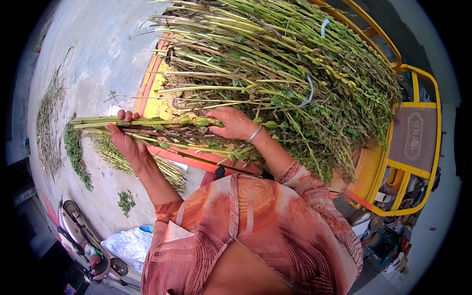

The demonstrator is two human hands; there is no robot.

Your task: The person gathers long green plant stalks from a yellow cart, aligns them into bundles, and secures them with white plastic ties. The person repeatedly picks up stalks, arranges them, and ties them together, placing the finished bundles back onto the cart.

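A bundle of cut stalks with green and yellowing pods, which look like sesame stalks [169, 129], lies crosswise in front of me. My left hand [127, 140] is closed around the bundle near its bare cut ends, which stick out to the left. Farther right, my right hand [233, 123] bends its fingers over the podded part and grips it from above; its fingertips are partly hidden. Beyond both hands, a large heap of similar stalks [275, 64] has its cut ends to the left and its leafy tops to the right.
The heap rests on a yellow-and-orange cart bed [160, 91] with a yellow rail frame [435, 123] at right. On the concrete floor [105, 54] are a smaller stalk pile [167, 174], green leafy trimmings [76, 155], dry stems [49, 125] and a white plastic sheet [130, 246]. A scooter [91, 241] stands lower left.
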